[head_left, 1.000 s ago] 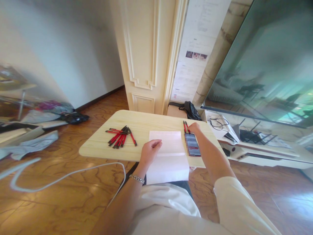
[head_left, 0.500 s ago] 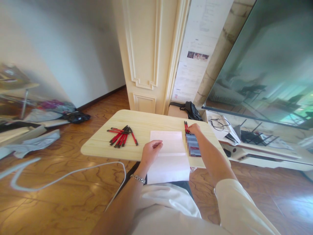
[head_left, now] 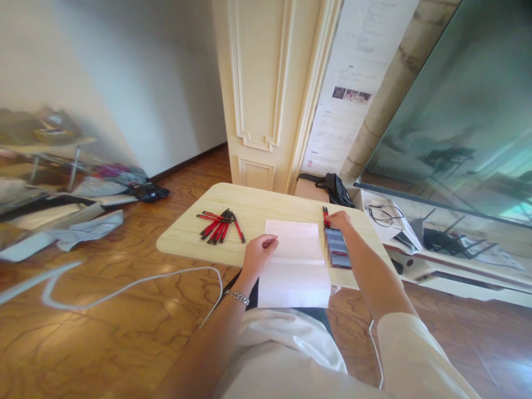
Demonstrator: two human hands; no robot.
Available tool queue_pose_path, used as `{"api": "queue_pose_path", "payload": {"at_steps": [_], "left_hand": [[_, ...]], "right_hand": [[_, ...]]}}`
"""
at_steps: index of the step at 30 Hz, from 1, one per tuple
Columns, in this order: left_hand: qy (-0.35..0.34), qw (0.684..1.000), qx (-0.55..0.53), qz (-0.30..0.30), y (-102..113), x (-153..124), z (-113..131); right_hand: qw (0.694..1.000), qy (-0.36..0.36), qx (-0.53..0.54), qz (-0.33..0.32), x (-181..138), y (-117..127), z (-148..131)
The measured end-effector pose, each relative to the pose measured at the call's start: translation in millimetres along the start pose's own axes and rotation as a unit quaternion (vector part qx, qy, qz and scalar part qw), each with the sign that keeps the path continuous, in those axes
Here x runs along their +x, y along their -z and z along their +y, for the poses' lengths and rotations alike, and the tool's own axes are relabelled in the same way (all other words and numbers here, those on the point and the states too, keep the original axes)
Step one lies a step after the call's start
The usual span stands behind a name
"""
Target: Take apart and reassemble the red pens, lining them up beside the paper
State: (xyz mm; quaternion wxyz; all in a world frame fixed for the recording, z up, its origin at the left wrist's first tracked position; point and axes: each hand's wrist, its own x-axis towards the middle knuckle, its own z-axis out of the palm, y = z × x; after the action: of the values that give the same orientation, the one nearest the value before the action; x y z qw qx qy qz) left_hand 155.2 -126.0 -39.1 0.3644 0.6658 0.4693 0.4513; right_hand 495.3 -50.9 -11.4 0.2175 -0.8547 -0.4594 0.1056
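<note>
My left hand (head_left: pixel 261 255) rests at the left edge of a creased white sheet of paper (head_left: pixel 296 282), its fingers curled together with nothing showing in them. At the table's right side, the fingers of my right hand (head_left: pixel 341 221) are closed on a red and black pen (head_left: pixel 326 217). Two such pens stand out side by side there, and the hand partly hides them. Just below lies a flat grey-blue rectangle, like a phone (head_left: pixel 341 249), partly blurred into blocks. A loose pile of several red and black pens (head_left: pixel 216 227) lies on the left of the table.
The pale wooden table (head_left: pixel 249 199) has rounded corners. A white cable (head_left: pixel 166 274) loops at its front left. Behind are a cream panelled door (head_left: pixel 260 83) and a black bag (head_left: pixel 334 187). To the right, a low cabinet (head_left: pixel 457 282) stands under a large screen (head_left: pixel 457 122).
The whole view has shifted, so the table appears slightly further right. Both hands keep about the same places relative to the paper and pens.
</note>
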Motion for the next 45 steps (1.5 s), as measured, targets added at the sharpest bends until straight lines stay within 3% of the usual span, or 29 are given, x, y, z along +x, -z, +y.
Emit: {"api": "queue_pose_path", "payload": {"at_steps": [4, 7, 12, 17, 30, 38, 41, 45], "left_hand": [[-0.027, 0.991, 0.124, 0.040, 42.0, 16.7, -4.3], [-0.041, 0.966, 0.246, 0.071, 85.4, 39.1, -13.9], [-0.015, 0.905, 0.420, 0.073, 148.9, 70.2, -34.0], [-0.022, 0.859, 0.512, 0.004, 179.7, 84.1, -44.0], [-0.089, 0.844, 0.523, -0.079, 187.8, 95.3, -54.0], [-0.064, 0.849, 0.519, -0.072, 197.5, 88.5, -32.4], [-0.070, 0.882, 0.462, -0.060, 180.6, 75.6, -15.5], [-0.099, 0.948, 0.291, -0.089, 123.1, 45.7, 5.9]], "right_hand": [[0.998, 0.021, 0.027, 0.059, -19.7, 4.1, -15.2], [0.984, 0.087, 0.119, 0.103, -50.3, 0.4, -28.4], [0.952, 0.163, 0.250, 0.063, -118.3, -9.2, -40.0], [0.937, 0.175, 0.303, 0.012, -157.3, -10.8, -38.2], [0.924, 0.141, 0.355, -0.018, -161.1, -21.6, -15.6], [0.923, 0.121, 0.367, 0.004, -162.7, -22.6, -8.4], [0.936, 0.107, 0.335, 0.022, -169.3, -19.4, -5.2], [0.962, 0.159, 0.203, 0.088, -190.2, -18.9, -4.8]]}}
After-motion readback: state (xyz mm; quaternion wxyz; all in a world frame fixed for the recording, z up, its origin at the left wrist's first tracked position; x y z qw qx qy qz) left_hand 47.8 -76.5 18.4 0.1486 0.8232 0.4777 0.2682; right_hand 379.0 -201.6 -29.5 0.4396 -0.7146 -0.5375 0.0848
